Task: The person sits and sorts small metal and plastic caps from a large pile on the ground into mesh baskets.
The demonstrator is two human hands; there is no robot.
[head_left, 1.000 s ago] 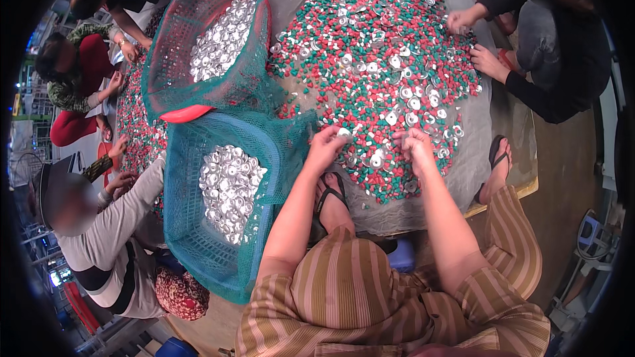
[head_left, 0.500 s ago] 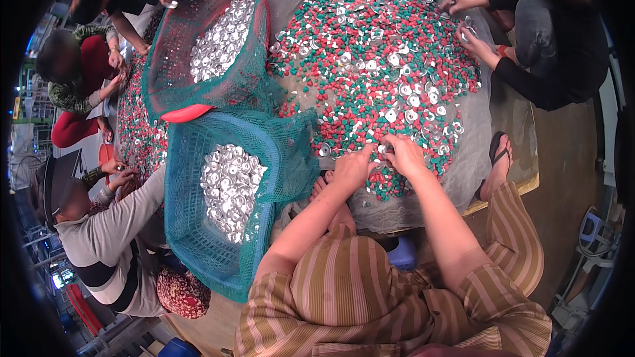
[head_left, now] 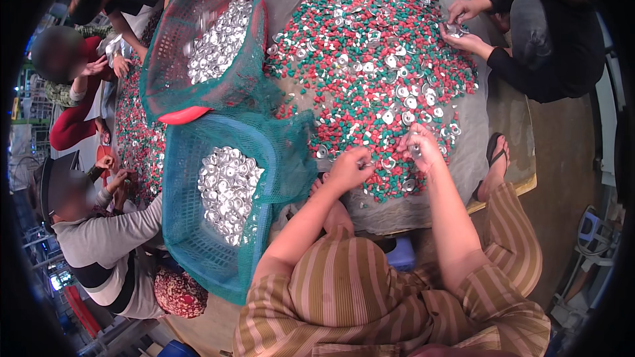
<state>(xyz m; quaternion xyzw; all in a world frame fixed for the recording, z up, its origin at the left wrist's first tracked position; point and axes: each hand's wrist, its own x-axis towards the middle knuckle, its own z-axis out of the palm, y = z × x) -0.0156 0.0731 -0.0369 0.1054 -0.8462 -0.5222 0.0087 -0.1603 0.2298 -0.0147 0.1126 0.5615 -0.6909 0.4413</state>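
Observation:
A wide spread of small red, green and white pieces (head_left: 370,23) covers the sheet in front of me, with shiny silver discs (head_left: 410,102) mixed in. My left hand (head_left: 350,168) is at the near left edge of the spread, its fingers closed in a pinch; whatever is between them is too small to make out. To its right, my right hand (head_left: 424,149) is over the pieces with curled fingers. A silver disc (head_left: 415,151) shows in that hand, partly hidden by the fingers.
Left of the spread, a blue basket (head_left: 182,251) and a red basket (head_left: 159,59), both draped in green netting, hold heaped silver discs. A co-worker (head_left: 555,53) sits at the far right holding discs. Several others work at the left along another strip of pieces (head_left: 142,139).
My hands have moved apart: the left has drawn back leftward, the right has shifted right and up. The far-right co-worker's hands have come together. Discs blur above the red basket.

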